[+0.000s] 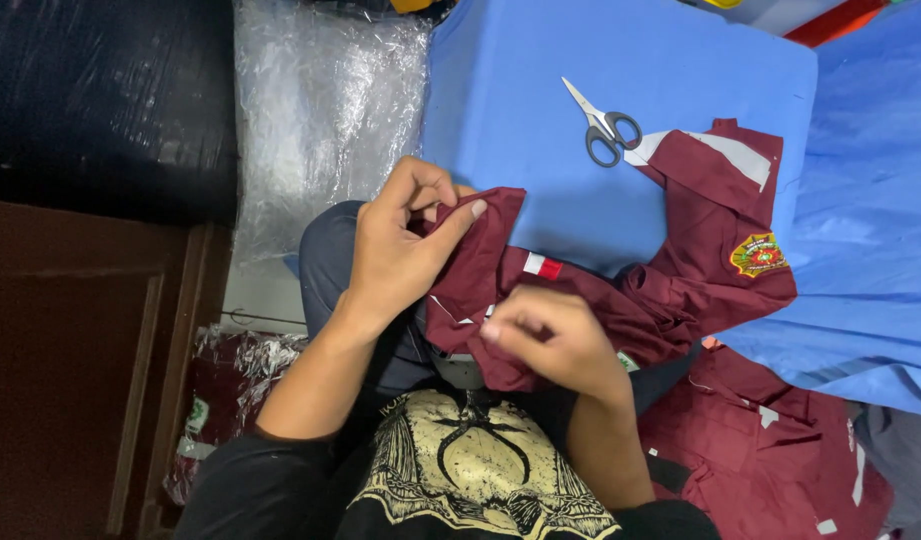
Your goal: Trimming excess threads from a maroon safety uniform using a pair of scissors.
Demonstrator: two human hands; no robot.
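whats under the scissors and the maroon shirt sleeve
The scissors lie on a blue cloth-covered surface, their handles touching the maroon shirt. The sleeve rests on that same blue cloth. What the cloth covers cannot be seen.

Scissors (pixel 607 130) on table (pixel 540 90), behind shirt (pixel 670 290); plastic wrap (pixel 320 110) left of table.

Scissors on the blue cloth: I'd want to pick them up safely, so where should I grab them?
Take the scissors by the grey loop handles, coming from the shirt side. The closed blades point up and left, away from the handles, which lie flat and unobstructed.
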